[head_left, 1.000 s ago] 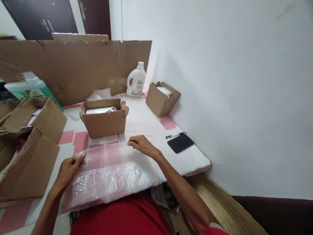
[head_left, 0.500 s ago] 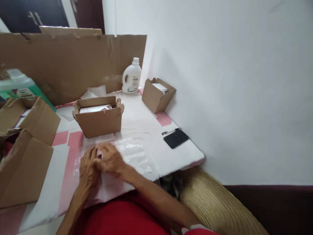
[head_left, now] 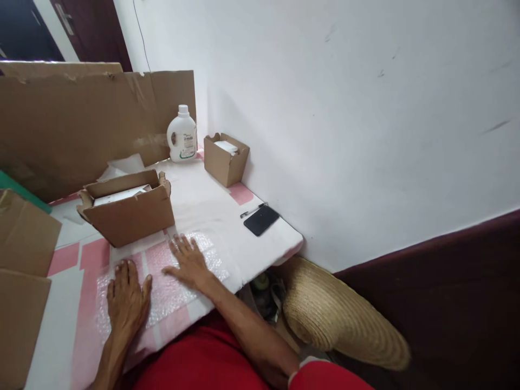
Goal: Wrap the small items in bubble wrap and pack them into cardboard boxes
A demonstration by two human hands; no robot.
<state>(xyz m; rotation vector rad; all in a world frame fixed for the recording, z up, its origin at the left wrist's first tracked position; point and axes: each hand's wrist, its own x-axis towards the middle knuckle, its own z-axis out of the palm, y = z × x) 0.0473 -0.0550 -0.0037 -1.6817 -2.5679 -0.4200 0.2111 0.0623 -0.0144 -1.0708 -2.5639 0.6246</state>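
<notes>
A clear sheet of bubble wrap point(head_left: 162, 292) lies spread over the pink and white tabletop in front of me. My left hand point(head_left: 127, 298) rests palm down on its left part, fingers stretched forward. On the right part of the sheet, my right hand point(head_left: 189, 262) lies flat with the thumb and fingers apart. Neither hand holds anything. Just beyond the sheet stands an open brown cardboard box point(head_left: 134, 214) with white items inside.
At the back stand a white jug-shaped bottle point(head_left: 182, 138) and a smaller cardboard box point(head_left: 223, 162) against the wall. A black phone-like slab point(head_left: 261, 220) and a pen point(head_left: 251, 211) lie near the right edge. Larger cardboard boxes point(head_left: 24, 309) are at left; a straw hat point(head_left: 341, 314) sits below the table.
My hands were close together over the bubble wrap; now they are apart and flat on it, the sheet spread out between them. The view has turned to the right.
</notes>
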